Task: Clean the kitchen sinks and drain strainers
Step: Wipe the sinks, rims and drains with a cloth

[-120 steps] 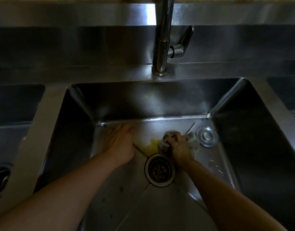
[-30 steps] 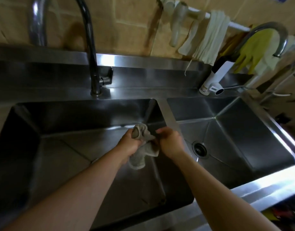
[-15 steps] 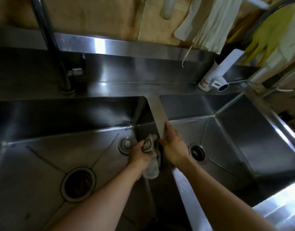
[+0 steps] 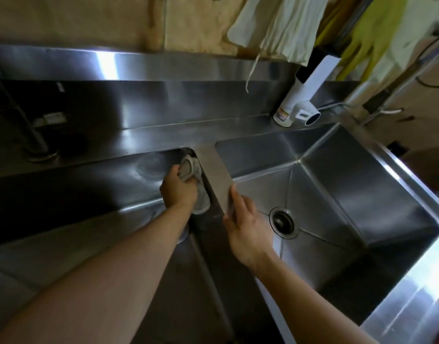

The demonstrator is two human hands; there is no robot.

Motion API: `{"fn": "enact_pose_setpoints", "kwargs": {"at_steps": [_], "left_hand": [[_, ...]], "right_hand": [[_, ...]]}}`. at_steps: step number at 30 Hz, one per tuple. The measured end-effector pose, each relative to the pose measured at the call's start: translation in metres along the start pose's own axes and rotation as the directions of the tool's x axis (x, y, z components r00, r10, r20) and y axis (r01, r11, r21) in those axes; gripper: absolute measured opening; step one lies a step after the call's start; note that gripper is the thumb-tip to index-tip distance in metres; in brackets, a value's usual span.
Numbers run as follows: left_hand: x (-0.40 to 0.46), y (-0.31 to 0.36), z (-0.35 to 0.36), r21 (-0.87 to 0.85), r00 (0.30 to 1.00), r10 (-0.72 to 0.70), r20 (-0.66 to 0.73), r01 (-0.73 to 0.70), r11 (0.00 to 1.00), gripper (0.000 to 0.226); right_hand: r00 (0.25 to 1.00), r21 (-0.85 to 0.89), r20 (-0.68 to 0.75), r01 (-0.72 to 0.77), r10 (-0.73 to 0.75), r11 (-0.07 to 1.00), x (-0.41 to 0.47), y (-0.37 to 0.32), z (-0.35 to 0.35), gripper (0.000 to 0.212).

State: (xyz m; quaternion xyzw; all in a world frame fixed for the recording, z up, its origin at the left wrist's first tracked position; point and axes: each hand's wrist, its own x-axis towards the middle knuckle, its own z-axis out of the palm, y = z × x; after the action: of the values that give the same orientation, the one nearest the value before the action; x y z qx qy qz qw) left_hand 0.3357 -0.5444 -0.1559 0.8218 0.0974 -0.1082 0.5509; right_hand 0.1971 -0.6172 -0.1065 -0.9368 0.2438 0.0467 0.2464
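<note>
Sinks: two steel basins side by side, w/ a flat divider strip [image 4: 214, 170] between them. Head view only. Left sink [image 4: 89, 184] is dim; left hand [image 4: 178, 188] has its fingers curled round a grey cloth [image 4: 196, 180], pressing it into the back right corner against the divider wall. Right hand [image 4: 248, 227] rests on the divider's edge, fingers straight, holding nothing. Right sink [image 4: 350, 194] has its drain strainer [image 4: 284, 222] seated in the floor, just beside the right hand. White bottle [image 4: 305, 95] leans on the back ledge; yellow gloves [image 4: 370, 33] & pale cloths [image 4: 280, 23] hang above.
</note>
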Motion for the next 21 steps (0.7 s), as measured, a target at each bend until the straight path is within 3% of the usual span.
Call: {"fn": "enact_pose_setpoints", "kwargs": {"at_steps": [8,12,15,18,21], "left_hand": [[0.020,-0.005,0.000,-0.044,0.999,0.004,0.037,-0.002,0.999,0.011],[-0.016,-0.033,0.000,-0.099,0.986,0.076,0.150,-0.061,0.993,0.020],[-0.052,-0.054,0.003,-0.128,0.979,0.065,0.192,-0.041,0.991,0.021],[-0.089,-0.072,0.005,-0.250,0.947,0.038,0.318,0.045,0.967,0.018],[-0.107,-0.085,0.013,-0.198,0.957,0.021,0.290,0.038,0.980,0.019]], "right_hand": [[0.999,-0.064,-0.034,-0.019,0.017,0.998,0.000,-0.002,0.001,0.063],[0.999,-0.073,-0.033,-0.032,0.029,0.997,-0.001,-0.003,0.000,0.062],[0.998,-0.066,-0.031,-0.048,0.046,0.997,-0.002,-0.006,0.000,0.062],[0.999,-0.069,-0.025,-0.036,0.035,0.997,-0.004,-0.007,-0.001,0.062],[0.999,-0.067,-0.035,-0.025,0.022,0.997,-0.005,-0.006,-0.001,0.061]]}}
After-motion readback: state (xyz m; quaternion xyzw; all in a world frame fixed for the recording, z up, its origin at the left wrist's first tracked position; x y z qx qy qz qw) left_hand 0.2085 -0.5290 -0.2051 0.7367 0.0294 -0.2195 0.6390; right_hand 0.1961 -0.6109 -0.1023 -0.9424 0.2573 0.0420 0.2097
